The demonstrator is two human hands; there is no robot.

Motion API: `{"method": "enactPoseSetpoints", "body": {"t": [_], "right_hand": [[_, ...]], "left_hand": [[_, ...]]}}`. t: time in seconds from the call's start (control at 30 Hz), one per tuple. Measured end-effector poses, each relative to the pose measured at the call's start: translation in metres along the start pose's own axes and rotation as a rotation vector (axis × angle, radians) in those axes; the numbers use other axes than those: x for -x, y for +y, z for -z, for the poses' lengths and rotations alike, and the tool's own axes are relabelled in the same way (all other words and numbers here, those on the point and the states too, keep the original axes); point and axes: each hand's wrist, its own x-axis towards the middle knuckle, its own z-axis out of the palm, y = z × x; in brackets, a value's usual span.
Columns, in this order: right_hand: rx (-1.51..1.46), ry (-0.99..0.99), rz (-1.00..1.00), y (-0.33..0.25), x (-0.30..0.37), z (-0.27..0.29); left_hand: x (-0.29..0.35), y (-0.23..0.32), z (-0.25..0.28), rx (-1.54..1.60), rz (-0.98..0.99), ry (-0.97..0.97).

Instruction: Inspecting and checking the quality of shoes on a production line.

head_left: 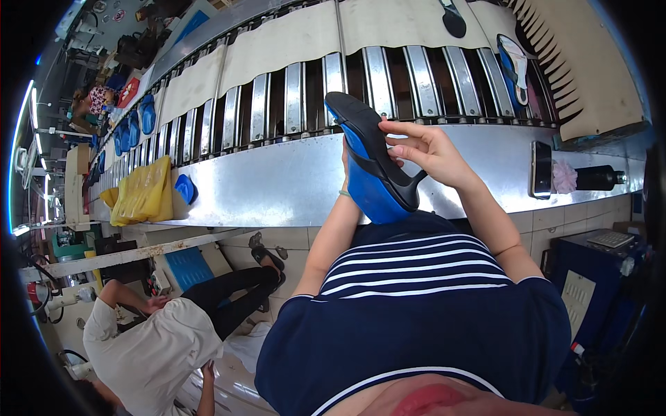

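A black high-heeled sandal (pixel 371 139) on a blue shoe last (pixel 374 191) is held up in front of me, over the near metal edge of the conveyor. Its dark sole is turned up, the toe points away to the left and the thin heel sticks out to the right. My left hand (pixel 345 158) grips it from behind on the left side; most of those fingers are hidden by the shoe. From the right, my right hand (pixel 433 154) has curled fingers and thumb against the sole's edge near the middle of the shoe.
Beyond the metal ledge (pixel 277 177) runs a slatted conveyor (pixel 378 73), partly covered by cream sheets. On it lie a sole (pixel 454 21) and another sandal (pixel 513 66). A yellow bag (pixel 142 194) sits left; a phone (pixel 541 170) and black bottle (pixel 596 177) right. A co-worker (pixel 166 340) is behind left.
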Motion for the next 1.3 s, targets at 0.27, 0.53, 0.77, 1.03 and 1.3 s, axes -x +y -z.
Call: {"method": "enactPoseSetpoints", "body": {"t": [0.27, 0.53, 0.77, 1.03, 1.3], "right_hand": [[-0.207, 0.354, -0.103, 0.054, 0.003, 0.04], [0.036, 0.195, -0.155, 0.094, 0.028, 0.037], [0.61, 0.278, -0.048, 0.121, 0.006, 0.036], [0.723, 0.565, 0.338, 0.077, 0.027, 0.014], [0.611, 0.472, 0.506, 0.047, 0.036, 0.004]], "left_hand": [[0.002, 0.006, 0.001, -0.043, -0.062, -0.034], [-0.017, 0.031, 0.005, -0.315, -0.106, 0.407], [-0.056, 0.019, -0.007, -0.478, -0.102, 0.406], [-0.055, 0.012, 0.001, -0.333, -0.093, 0.309], [-0.05, 0.004, -0.007, 0.028, -0.182, -0.195]]}}
